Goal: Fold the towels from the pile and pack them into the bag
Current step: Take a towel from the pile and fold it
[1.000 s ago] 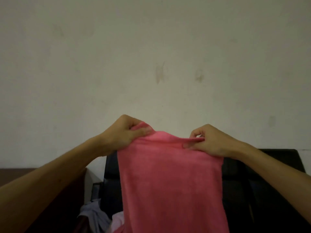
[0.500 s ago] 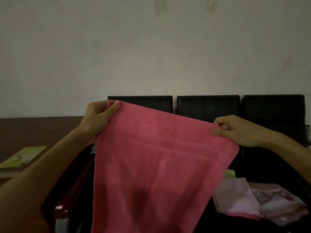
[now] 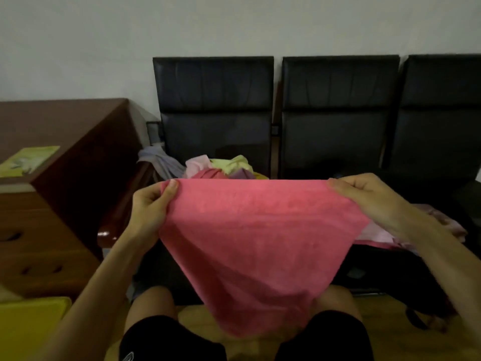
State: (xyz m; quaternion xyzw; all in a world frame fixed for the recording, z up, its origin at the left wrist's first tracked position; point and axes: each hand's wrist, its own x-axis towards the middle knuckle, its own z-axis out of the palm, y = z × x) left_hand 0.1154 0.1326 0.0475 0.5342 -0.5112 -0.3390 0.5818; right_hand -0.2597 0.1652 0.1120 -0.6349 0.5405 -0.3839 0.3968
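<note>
One pink towel [image 3: 260, 230] hangs in the air, pulled taut along its top edge between two grips, one at each upper corner. The left hand [image 3: 148, 207] pinches the left corner, thumb laid over the front of the cloth and fingers hidden behind it; the right hand [image 3: 364, 196] pinches the right corner, fingers curled over the top edge. Below the grips the towel narrows to a single drooping point, which hangs between the person's two knees above the black shorts [image 3: 166, 340]; both side edges slant down free, touching nothing that shows.

Just beyond the line of the grips, partly hidden by the towel's top edge, one pile of towels [image 3: 223, 164] lies on a seat. Five colours show in it — grey-lilac, pale pink, yellow-green, purple and a deeper pink; how many towels that makes cannot be told. Behind the pile three black seat backs [image 3: 338, 100] stand in a row against the wall. Past the right grip a pale pink thing [image 3: 450, 225] lies on the seats, mostly covered by the forearm; whether it is the bag I cannot tell.

Outward of the left grip stands one brown wooden desk [image 3: 65, 131], its side close to that hand, with one yellow-green booklet [image 3: 28, 160] on top; one yellow surface [image 3: 28, 327] lies below the left forearm. Bare floor shows beneath the towel's point — the only open room under the grips.
</note>
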